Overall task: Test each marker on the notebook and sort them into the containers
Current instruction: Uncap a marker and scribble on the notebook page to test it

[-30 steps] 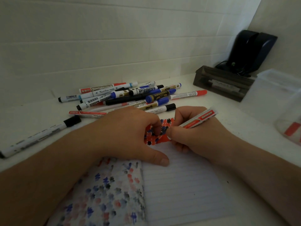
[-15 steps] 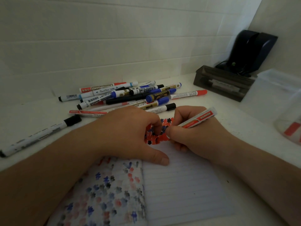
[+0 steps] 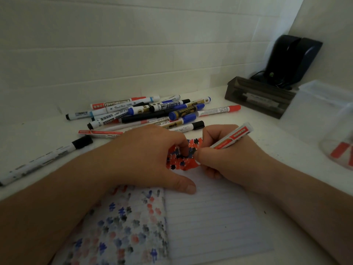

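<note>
While the right hand (image 3: 227, 159) is pinching a red-and-white marker (image 3: 232, 138) in a narrow writing grip, its tip is pressing down onto the open notebook (image 3: 210, 217), right at a dense patch of red, blue and black blots near the top of the lined page. The printing on that marker's red band is too small to read. The left hand (image 3: 150, 157) is resting on the notebook just beside it, fingers curled down against the paper and thumb stretched flat along the page, its grip holding nothing that I can make out. The left-hand page is showing more blots, paler and blurred.

Behind the hands, a pile of markers (image 3: 152, 113) is lying on the white desk (image 3: 38, 134) — one barrel is reading "WHITEBOARD MARKER", another "WHITEBOARD" on a red-ended body, a third something like "Touch Fine" in script. Blue, black and red caps are mixing in the heap. A single black-capped marker (image 3: 45, 161) is lying apart, off to the left.

At the far right, a dark tray (image 3: 257, 96) is holding what looks like one pale marker — its label unreadable. Nearer, a clear container (image 3: 313, 109) is standing on the desk, and a clear cup (image 3: 342, 150) with a red label is sitting at the edge of view; their contents I cannot tell.
</note>
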Tool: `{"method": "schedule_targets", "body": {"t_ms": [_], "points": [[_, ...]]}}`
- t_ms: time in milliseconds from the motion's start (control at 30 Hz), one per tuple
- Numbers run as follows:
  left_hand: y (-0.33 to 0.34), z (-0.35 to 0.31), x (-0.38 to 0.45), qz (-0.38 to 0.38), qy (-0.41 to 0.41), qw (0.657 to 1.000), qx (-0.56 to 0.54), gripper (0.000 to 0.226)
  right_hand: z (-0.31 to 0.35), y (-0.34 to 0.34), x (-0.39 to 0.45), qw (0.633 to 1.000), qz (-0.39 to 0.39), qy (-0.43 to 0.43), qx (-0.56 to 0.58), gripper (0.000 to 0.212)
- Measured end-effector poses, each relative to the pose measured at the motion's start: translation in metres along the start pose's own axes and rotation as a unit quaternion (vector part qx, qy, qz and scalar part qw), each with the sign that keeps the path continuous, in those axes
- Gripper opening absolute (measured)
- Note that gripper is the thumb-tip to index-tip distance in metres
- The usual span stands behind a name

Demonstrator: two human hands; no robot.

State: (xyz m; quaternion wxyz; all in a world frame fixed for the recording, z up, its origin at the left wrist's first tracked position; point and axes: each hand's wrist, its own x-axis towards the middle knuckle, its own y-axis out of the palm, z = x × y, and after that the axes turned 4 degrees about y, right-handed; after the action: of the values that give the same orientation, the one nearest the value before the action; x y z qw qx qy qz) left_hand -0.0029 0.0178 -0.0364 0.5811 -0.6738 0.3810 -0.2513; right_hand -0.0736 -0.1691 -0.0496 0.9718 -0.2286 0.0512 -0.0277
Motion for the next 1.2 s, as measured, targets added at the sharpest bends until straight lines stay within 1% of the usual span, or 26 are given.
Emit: {"method": "schedule_targets", "body": {"t_ms": [67, 167, 233, 267, 300, 367, 400, 467, 533, 633, 733, 800, 867, 933, 1067, 1200], "points": [[0.000, -0.001, -0.002, -0.007, 0.000, 1.000, -0.027, 0.089, 0.000, -0.004, -0.001, 0.998, 0.003, -0.001, 0.065, 0.025], [-0.002, -0.002, -0.005, -0.023, -0.001, 0.997, -0.080, 0.089, -0.002, -0.014, 0.001, 0.979, 0.004, -0.032, 0.202, 0.030], [-0.003, -0.003, -0.005, -0.034, 0.003, 0.995, -0.098, 0.087, -0.001, -0.018, 0.002, 0.963, 0.013, -0.052, 0.262, 0.021], [-0.003, -0.003, -0.005, -0.039, 0.006, 0.994, -0.104, 0.086, 0.000, -0.019, 0.002, 0.960, 0.016, -0.055, 0.274, 0.018], [-0.003, -0.004, -0.005, -0.044, 0.008, 0.993, -0.107, 0.084, 0.000, -0.019, 0.002, 0.960, 0.018, -0.055, 0.272, 0.018], [-0.003, -0.005, -0.005, -0.054, 0.012, 0.992, -0.109, 0.082, -0.001, -0.016, 0.001, 0.966, 0.016, -0.058, 0.252, 0.023], [-0.003, -0.006, -0.005, -0.058, 0.013, 0.992, -0.110, 0.080, -0.002, -0.015, 0.001, 0.968, 0.015, -0.063, 0.244, 0.022], [-0.003, -0.007, -0.005, -0.064, 0.015, 0.991, -0.114, 0.078, -0.004, -0.012, 0.001, 0.966, 0.019, -0.076, 0.248, 0.011], [-0.001, -0.007, -0.004, -0.071, 0.023, 0.991, -0.113, 0.079, -0.007, -0.011, 0.002, 0.966, 0.019, -0.085, 0.245, 0.009], [0.002, -0.006, -0.003, -0.094, 0.039, 0.988, -0.119, 0.081, -0.009, -0.010, 0.003, 0.975, 0.006, -0.114, 0.193, 0.013], [0.005, -0.006, 0.000, -0.126, 0.058, 0.980, -0.143, 0.075, -0.008, -0.005, 0.002, 0.971, 0.001, -0.149, 0.189, 0.020], [0.006, -0.006, 0.001, -0.142, 0.063, 0.976, -0.150, 0.070, -0.007, -0.006, 0.001, 0.974, -0.012, -0.145, 0.176, 0.019], [0.007, -0.006, 0.002, -0.158, 0.061, 0.972, -0.160, 0.065, -0.006, -0.008, 0.000, 0.972, 0.010, -0.124, 0.200, 0.013], [0.008, -0.005, 0.002, -0.169, 0.052, 0.970, -0.166, 0.062, -0.007, -0.010, 0.001, 0.965, 0.032, -0.114, 0.233, 0.024], [0.011, -0.005, 0.004, -0.171, 0.034, 0.970, -0.169, 0.060, -0.008, -0.004, 0.002, 0.976, 0.002, -0.131, 0.175, 0.029], [0.012, -0.007, 0.006, -0.155, 0.018, 0.971, -0.181, 0.060, -0.009, -0.002, 0.002, 0.978, -0.015, -0.133, 0.161, 0.030]]}}
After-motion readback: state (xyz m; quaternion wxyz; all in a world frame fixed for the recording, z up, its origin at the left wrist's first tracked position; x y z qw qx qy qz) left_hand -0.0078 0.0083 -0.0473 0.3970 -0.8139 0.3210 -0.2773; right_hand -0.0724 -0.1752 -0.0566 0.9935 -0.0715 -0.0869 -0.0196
